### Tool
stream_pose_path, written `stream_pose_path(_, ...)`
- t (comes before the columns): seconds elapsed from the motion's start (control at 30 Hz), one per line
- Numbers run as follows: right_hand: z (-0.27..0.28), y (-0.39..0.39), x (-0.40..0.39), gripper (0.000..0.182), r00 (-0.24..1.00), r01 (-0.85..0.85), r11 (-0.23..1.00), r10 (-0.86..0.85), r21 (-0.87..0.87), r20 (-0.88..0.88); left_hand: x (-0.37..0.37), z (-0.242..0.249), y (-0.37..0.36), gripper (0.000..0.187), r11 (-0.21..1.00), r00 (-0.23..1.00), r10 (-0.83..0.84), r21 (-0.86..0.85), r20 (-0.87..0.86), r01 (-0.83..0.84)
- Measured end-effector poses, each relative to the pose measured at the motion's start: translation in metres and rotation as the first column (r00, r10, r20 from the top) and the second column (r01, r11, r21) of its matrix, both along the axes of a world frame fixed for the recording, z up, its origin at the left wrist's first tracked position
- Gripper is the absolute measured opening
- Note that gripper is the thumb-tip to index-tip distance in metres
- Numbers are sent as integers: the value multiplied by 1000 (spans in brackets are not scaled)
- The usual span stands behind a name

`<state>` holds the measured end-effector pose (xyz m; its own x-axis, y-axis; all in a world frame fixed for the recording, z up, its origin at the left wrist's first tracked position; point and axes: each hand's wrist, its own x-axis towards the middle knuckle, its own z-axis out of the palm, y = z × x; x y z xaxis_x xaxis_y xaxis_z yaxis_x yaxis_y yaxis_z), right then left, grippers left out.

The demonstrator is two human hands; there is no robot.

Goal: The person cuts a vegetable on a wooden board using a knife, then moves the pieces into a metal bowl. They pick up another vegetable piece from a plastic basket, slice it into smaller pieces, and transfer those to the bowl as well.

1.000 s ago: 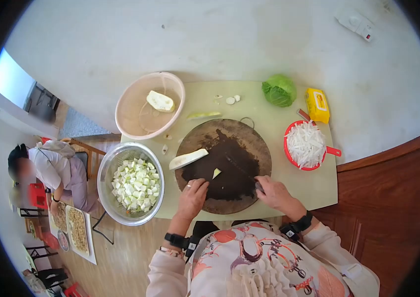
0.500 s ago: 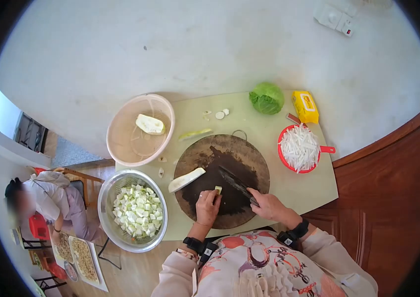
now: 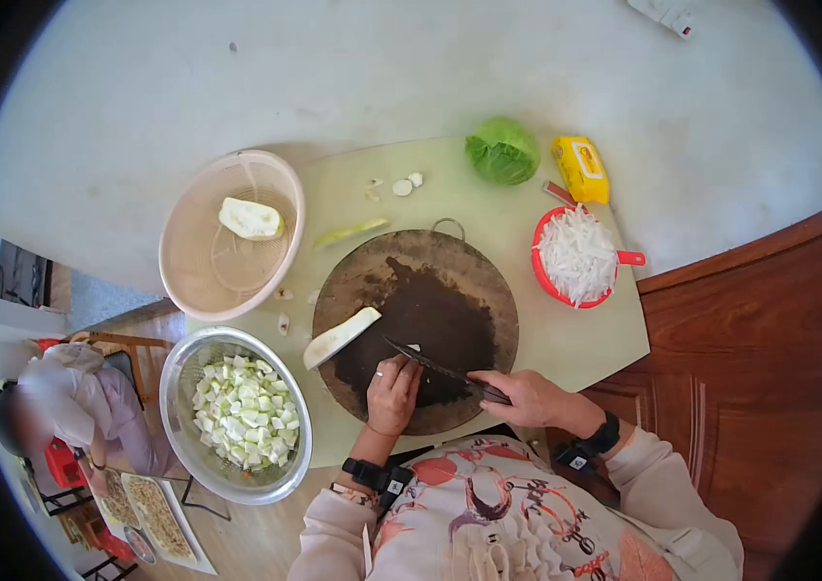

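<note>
My right hand (image 3: 532,398) is wrapped round the handle of a dark kitchen knife (image 3: 445,370). Its blade lies across the front of my left hand's fingertips. My left hand (image 3: 393,395) is closed, fingers curled, on a small gourd piece (image 3: 414,348), mostly hidden by fingers and blade. Both hands are over a round wooden chopping board (image 3: 484,290) with a dark wet patch. A long pale gourd wedge (image 3: 341,338) rests at the board's left edge. Left of the board, a metal colander (image 3: 305,426) holds many diced gourd pieces (image 3: 244,412).
A pink basket (image 3: 177,242) with a gourd piece (image 3: 250,220) stands at back left. Beyond the board are a peel strip (image 3: 350,231), a cabbage (image 3: 502,152) and a yellow wipes pack (image 3: 581,170). A red strainer (image 3: 543,279) holds white shreds. A person sits at far left beside trays.
The knife has swung left, its blade now in front of my left fingertips and over the gourd piece. The whole view has shifted slightly.
</note>
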<state>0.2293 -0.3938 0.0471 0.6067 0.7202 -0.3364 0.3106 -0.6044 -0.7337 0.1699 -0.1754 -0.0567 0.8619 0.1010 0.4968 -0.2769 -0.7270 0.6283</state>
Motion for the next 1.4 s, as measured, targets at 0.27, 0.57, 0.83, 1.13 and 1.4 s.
stream_pose_path(0.27, 14, -2, 21, 46, 984, -178, 979, 179, -103, 2, -1, -4, 8, 26, 996, 994, -31, 78, -106, 39)
stream_pose_path(0.57, 29, 4, 39, 47, 974, -227, 965, 228, -132, -8, 4, -3, 11, 25, 998, 988, -64, 12, -138, 66)
stream_pose_path(0.83, 32, 3, 47, 51, 942, -329, 922, 306, -204, -137, 2, -4, 14, 28, 996, 980, -88, -40, -177, 83)
stream_pose_path(1.13, 31, 6, 39, 54, 945, -324, 926, 328, -196, -10, 2, -9, 14, 30, 994, 988, -91, -63, -127, 84)
stream_pose_path(1.4, 22, 12, 34, 54, 957, -287, 929, 289, -235, -25, 2, -9, 14, 30, 994, 987, -82, -81, -139, 72)
